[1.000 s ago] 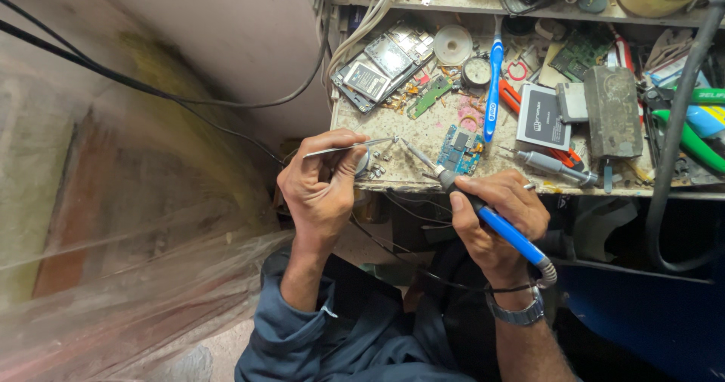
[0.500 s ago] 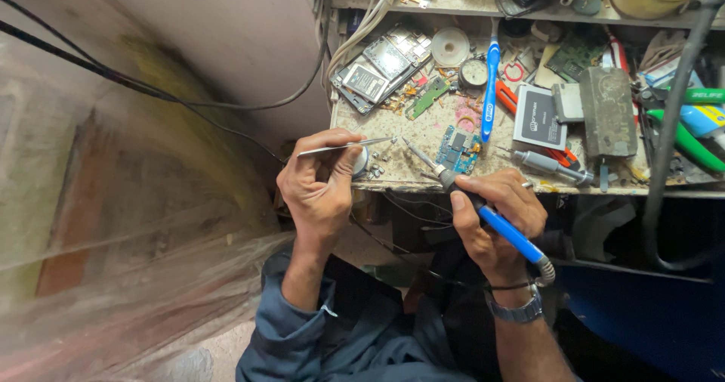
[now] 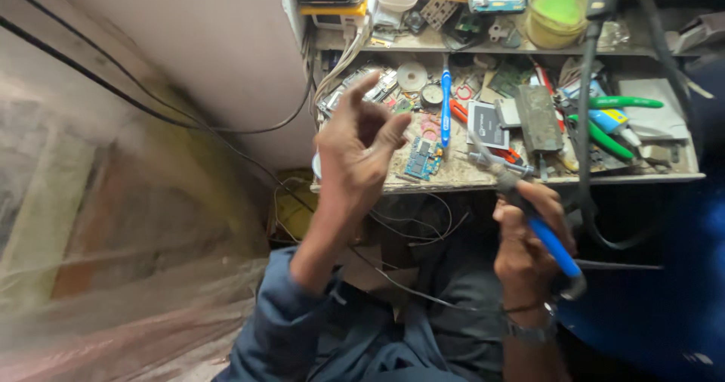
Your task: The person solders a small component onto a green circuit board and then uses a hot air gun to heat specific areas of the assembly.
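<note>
Two hands up: our left hand [image 3: 362, 151] lifts loosely open and empty, our right hand [image 3: 529, 238] grips the blue-handled soldering iron [image 3: 529, 212] at the cluttered bench [image 3: 453, 174] edge — seemingly between joints.

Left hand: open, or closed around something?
Open. The left hand is raised with fingers spread and nothing visible between them; the right hand grips the blue-handled tool.

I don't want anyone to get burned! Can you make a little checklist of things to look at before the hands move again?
1. Right hand gripping the blue-handled soldering iron: ok.
2. Iron tip clear of fingers: ok, it points toward the bench edge.
3. Left hand away from the tip: ok, raised and apart.
4. Left hand holding anything: cannot tell, blurred.
5. Blue circuit board lying flat on the bench: ok.
</note>
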